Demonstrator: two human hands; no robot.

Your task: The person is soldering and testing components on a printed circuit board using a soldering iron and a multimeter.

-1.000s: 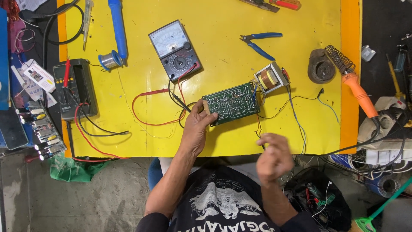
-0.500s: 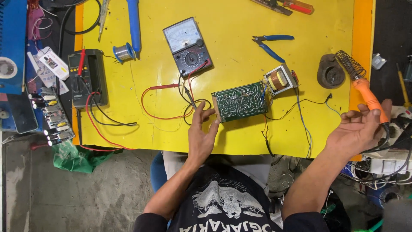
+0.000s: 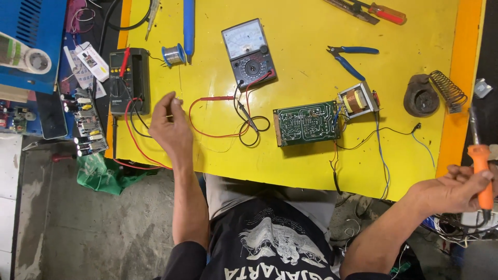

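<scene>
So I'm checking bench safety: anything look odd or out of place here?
The soldering iron is in the right hand, held off the table edge, away from its coil stand. Wires dangle over the front edge.

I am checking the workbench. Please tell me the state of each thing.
soldering iron: held in right hand, off its stand
iron stand: empty
left hand: raised, holding nothing visible
circuit board: flat, untouched
blue pliers: lying closed
analog meter: probes attached
</scene>
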